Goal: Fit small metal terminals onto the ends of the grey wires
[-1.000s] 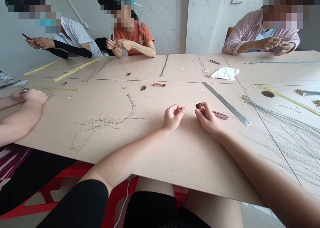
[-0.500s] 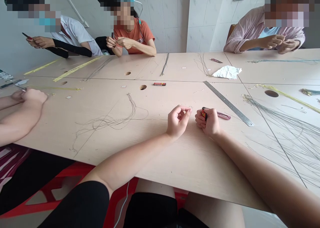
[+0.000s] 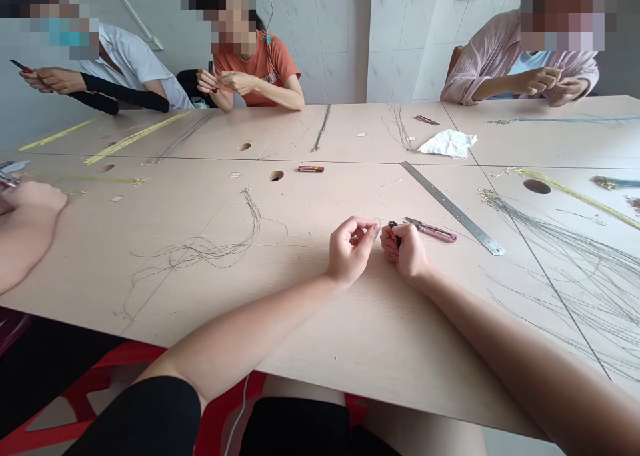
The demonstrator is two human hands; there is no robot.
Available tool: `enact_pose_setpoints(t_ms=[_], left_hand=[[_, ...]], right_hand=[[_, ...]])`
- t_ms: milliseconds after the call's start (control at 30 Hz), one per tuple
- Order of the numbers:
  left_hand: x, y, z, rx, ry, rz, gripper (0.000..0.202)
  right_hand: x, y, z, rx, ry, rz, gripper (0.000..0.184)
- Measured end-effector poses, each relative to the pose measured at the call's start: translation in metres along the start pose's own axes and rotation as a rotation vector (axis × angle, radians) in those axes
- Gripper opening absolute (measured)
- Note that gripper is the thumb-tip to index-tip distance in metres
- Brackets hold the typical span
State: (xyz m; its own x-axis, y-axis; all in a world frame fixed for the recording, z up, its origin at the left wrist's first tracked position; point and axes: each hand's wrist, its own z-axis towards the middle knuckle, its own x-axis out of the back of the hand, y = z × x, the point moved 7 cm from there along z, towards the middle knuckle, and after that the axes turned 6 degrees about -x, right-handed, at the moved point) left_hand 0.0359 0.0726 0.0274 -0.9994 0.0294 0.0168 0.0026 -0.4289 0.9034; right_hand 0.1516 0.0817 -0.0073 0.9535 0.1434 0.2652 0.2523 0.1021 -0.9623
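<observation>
Okay, bench (image 3: 310,329): pale wood, steel ruler (image 3: 453,208) lying to your right.
Your right hand (image 3: 404,251): curled shut around a small red-and-black object (image 3: 393,225), just beside a pink craft knife (image 3: 433,230).
Your left hand (image 3: 351,249): fingertips (image 3: 373,227) pinched together, any hold unclear.

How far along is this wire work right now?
Looks done: a loose wire bunch lies before the person. In hand: the right hand grips a small red-and-black object; the left hand pinches something too fine to see. Left: the wide spread of wires at far right.
</observation>
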Motion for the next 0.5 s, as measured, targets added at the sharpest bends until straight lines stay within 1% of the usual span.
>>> enact_pose_setpoints(t_ms=[100, 233, 367, 500], left_hand=[[0.0005, -0.0009, -0.0008, 0.021, -0.006, -0.002, 0.030], [0.0006, -0.0009, -0.0014, 0.038, -0.012, -0.012, 0.032], [-0.0002, -0.0007, -0.0018, 0.035, -0.026, -0.019, 0.032], [-0.0002, -0.0009, -0.0021, 0.030, -0.031, -0.022, 0.031]], right_hand=[[-0.0002, 0.0009, -0.0005, -0.038, -0.010, 0.097, 0.027], [-0.0004, 0.0004, -0.0014, -0.057, -0.012, 0.134, 0.027], [-0.0001, -0.0006, -0.0024, -0.061, 0.003, 0.144, 0.027], [-0.0005, -0.0068, -0.0051, -0.054, 0.001, 0.116, 0.029]])
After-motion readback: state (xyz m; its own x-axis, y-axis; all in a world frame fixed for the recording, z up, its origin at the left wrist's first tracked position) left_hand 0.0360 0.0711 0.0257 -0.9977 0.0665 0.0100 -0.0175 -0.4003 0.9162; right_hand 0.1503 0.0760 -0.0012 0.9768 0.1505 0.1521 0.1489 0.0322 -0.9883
